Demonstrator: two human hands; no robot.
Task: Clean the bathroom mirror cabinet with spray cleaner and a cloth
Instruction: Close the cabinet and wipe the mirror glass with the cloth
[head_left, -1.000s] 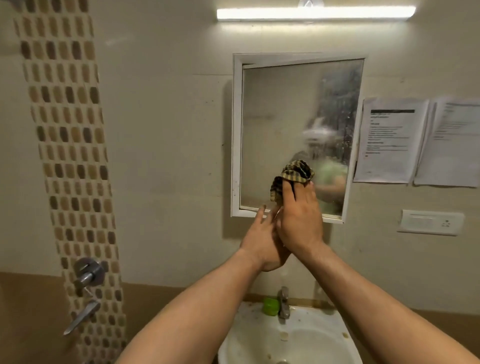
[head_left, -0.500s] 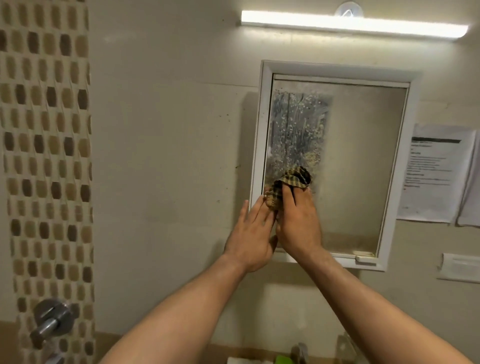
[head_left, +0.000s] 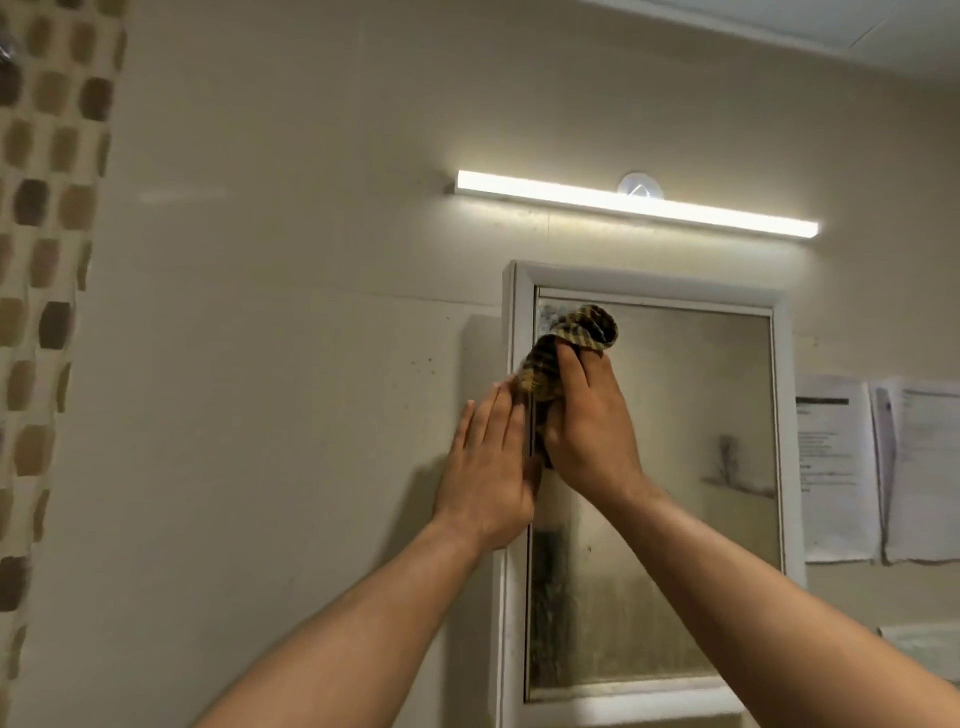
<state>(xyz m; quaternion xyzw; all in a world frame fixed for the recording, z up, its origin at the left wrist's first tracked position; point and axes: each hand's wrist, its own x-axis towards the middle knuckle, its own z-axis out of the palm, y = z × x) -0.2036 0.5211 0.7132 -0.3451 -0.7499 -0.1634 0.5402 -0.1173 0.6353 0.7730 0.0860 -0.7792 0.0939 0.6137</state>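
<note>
The white-framed mirror cabinet (head_left: 779, 415) hangs on the beige wall, its glass smeared and cloudy. My right hand (head_left: 587, 421) presses a bunched yellow-and-black checked cloth (head_left: 576, 338) against the upper left corner of the glass. My left hand (head_left: 488, 467) lies flat with fingers together against the cabinet's left frame edge, beside the right hand. A patch of foamy cleaner shows just left of the cloth at the top. No spray bottle is in sight.
A lit tube light (head_left: 634, 205) runs above the cabinet. Printed paper sheets (head_left: 836, 467) are stuck on the wall to the right. A strip of brown mosaic tiles (head_left: 47, 260) runs down the far left wall.
Both hands and the cloth have moved up the mirror from its lower part to the upper left corner. The view has tilted upward, so the sink and tap have dropped out of sight.
</note>
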